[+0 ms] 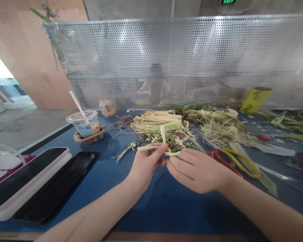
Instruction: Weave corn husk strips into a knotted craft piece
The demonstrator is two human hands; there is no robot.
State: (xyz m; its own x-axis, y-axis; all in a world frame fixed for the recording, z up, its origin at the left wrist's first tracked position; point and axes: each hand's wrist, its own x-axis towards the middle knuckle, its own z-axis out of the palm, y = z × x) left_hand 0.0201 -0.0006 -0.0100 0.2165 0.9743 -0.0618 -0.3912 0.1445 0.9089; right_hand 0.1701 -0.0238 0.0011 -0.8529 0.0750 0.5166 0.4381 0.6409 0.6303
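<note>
Between my hands is a pale green strip of plant leaf (163, 133), folded so that one end points up and another sticks out to the left. My left hand (148, 160) pinches it between thumb and fingers where the pieces cross. The fingers of my right hand (195, 168) are closed on the strip's right end. Just behind lie a bundle of pale dried strips (155, 119) and a heap of green plant scraps (175, 141). The fingertips of my right hand are partly hidden from view.
On the left stand a plastic cup with a straw (83, 122) in a cardboard holder, a pink-edged phone (32, 178) and a black phone (58, 185). Scissors with red and yellow handles (232, 161) lie right. A perforated metal screen (181, 60) and yellow tin (255, 100) stand behind.
</note>
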